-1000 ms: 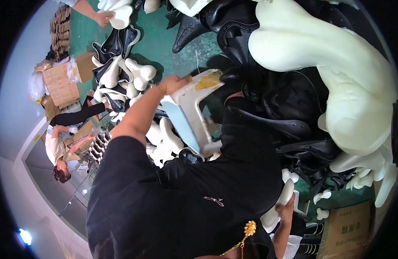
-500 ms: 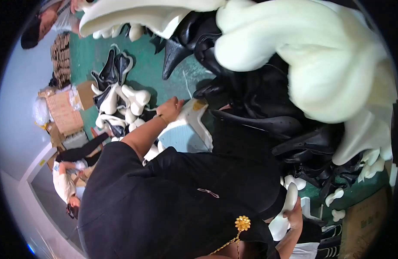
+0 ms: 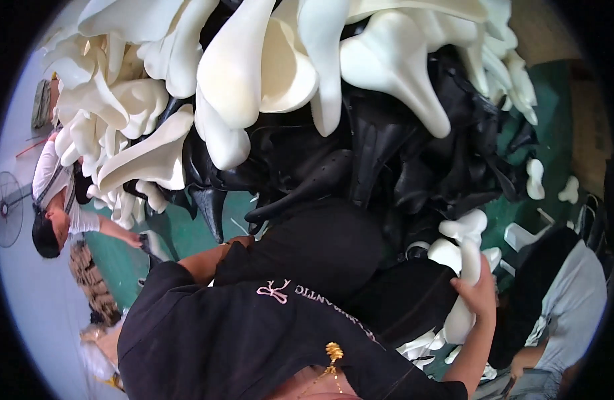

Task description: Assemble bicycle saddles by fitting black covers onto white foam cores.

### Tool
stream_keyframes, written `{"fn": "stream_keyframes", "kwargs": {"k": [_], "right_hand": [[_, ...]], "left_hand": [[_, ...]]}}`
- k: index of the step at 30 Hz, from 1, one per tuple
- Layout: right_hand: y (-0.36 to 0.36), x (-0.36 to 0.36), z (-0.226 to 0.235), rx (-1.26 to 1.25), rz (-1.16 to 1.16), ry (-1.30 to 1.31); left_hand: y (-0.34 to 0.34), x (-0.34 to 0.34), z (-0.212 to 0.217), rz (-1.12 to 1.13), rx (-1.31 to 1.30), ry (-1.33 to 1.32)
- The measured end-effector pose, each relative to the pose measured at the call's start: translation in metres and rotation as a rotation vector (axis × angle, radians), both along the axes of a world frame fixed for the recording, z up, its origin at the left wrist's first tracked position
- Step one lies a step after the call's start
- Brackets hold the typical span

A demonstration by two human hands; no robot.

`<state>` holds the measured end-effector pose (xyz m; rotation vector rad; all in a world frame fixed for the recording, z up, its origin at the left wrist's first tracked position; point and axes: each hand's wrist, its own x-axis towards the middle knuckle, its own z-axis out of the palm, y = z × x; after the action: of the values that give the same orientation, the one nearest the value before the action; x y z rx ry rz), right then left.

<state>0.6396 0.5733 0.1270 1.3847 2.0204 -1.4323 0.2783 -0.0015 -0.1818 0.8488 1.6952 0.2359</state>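
At the right, my right hand point(image 3: 479, 291) is closed around a pale foam saddle pad point(image 3: 471, 261), which stands on end among other white foam pads point(image 3: 461, 227). My left hand point(image 3: 239, 241) is mostly hidden behind my dark clothing near my knee; its fingers do not show. In front of me lies a heap of black saddle shells point(image 3: 380, 150). White foam saddle pads point(image 3: 390, 57) are piled over it, some hollow side out.
Left, a person point(image 3: 57, 193) reaches toward a black-and-white piece point(image 3: 153, 247). At the right, another person in grey point(image 3: 567, 293) bends down. A fan point(image 3: 10, 207) stands by the wall, stacked brown pieces point(image 3: 93, 283) below it. Green floor point(image 3: 107, 247) shows between.
My view has swung left and up, showing more of the foam pile. My left hand, earlier beside a white and light-blue seat, is now mostly hidden. My right hand still holds a white pad.
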Motion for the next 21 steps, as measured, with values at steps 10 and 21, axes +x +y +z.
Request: {"fn": "stream_keyframes", "kwargs": {"k": [10, 21], "right_hand": [[-0.015, -0.128, 0.126, 0.586, -0.021, 1.104], [-0.059, -0.294, 0.122, 0.101, 0.145, 1.333]], "left_hand": [[0.260, -0.070, 0.319, 0.344, 0.575, 0.218], [0.335, -0.070, 0.416, 0.484, 0.941, -0.488]]}}
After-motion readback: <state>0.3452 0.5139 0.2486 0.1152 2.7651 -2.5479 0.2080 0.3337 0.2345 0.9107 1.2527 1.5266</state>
